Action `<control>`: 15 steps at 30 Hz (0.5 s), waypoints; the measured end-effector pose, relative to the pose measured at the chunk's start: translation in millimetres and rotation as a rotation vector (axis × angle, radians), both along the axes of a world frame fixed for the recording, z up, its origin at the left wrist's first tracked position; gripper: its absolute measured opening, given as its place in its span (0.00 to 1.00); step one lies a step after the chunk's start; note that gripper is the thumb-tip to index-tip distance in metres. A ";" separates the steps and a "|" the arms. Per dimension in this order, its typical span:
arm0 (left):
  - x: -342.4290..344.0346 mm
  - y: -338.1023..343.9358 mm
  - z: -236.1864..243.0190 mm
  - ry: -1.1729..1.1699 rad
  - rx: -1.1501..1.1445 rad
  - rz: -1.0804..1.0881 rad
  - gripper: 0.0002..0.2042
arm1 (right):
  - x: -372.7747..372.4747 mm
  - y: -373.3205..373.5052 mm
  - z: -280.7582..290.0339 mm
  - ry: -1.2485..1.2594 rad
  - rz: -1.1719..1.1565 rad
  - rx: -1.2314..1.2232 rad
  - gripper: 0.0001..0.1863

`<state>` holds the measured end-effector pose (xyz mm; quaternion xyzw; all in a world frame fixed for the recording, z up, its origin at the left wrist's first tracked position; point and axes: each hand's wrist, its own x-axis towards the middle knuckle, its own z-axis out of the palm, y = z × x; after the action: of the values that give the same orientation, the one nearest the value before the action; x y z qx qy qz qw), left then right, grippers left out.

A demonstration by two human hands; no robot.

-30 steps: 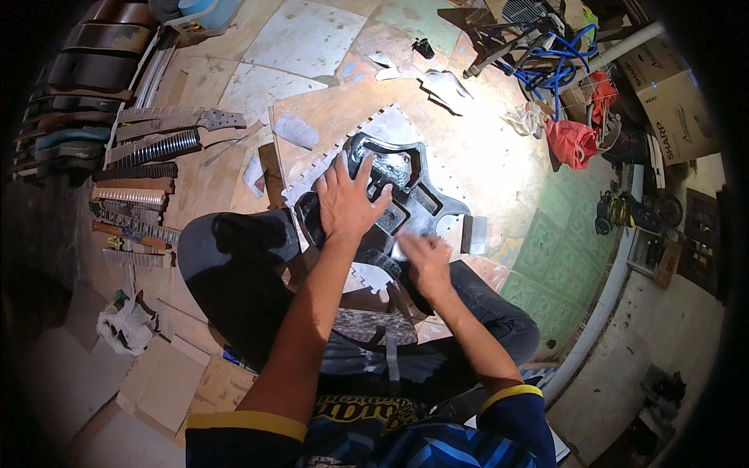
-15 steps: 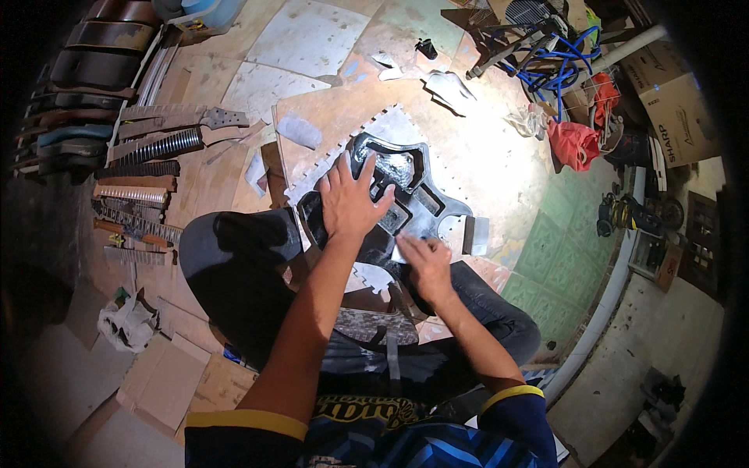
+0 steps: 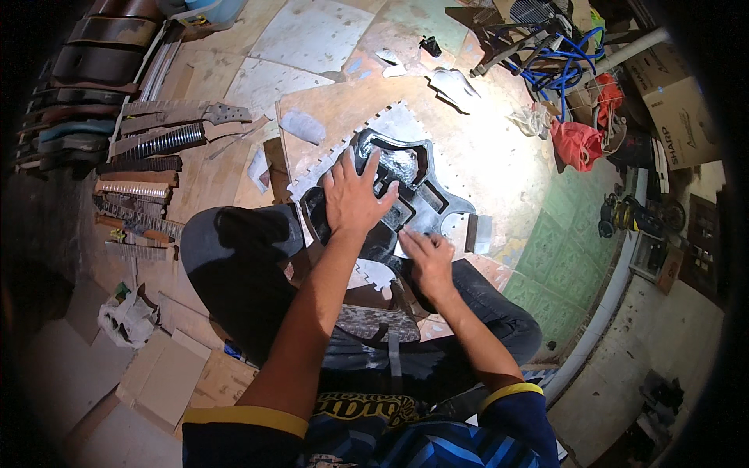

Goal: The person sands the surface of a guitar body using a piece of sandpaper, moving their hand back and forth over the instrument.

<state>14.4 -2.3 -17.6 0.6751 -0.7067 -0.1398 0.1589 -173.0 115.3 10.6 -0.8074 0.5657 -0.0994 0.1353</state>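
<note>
Guitar body [image 3: 417,207] lies under the left hand [image 3: 355,196].

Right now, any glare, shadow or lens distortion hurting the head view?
Head view: glare washes out the surface right of the black body; head view: deep shadow on the left leg; head view: fisheye bows the white strip, corners go black; head view: left hand and right hand outlines readable.
</note>
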 end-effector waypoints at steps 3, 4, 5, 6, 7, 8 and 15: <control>-2.1 -2.0 3.2 0.011 0.037 -0.001 0.35 | -9.1 -12.7 -2.8 -0.015 -0.064 -0.102 0.29; -2.1 -1.3 3.0 0.011 0.039 -0.001 0.35 | -4.1 -3.8 -3.4 -0.020 -0.050 -0.067 0.29; -2.1 -0.3 2.8 0.003 0.057 -0.003 0.35 | 1.0 5.2 -3.9 -0.026 -0.036 -0.031 0.29; -2.7 -0.8 3.6 -0.002 0.071 -0.002 0.35 | 3.0 7.4 -2.5 -0.029 -0.019 0.000 0.29; -2.5 -0.9 3.8 0.001 0.069 -0.001 0.35 | -0.4 4.1 -0.9 -0.035 0.018 -0.023 0.30; -1.6 -0.7 3.5 0.009 0.040 0.004 0.35 | -5.0 -3.0 -0.2 -0.033 0.019 -0.025 0.30; -1.0 0.9 2.3 0.011 0.022 0.007 0.35 | -3.2 0.7 1.7 -0.009 0.017 -0.038 0.32</control>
<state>13.4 -1.4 -15.3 0.6783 -0.7021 -0.1506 0.1559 -176.2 116.0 12.3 -0.8141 0.5561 -0.1125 0.1234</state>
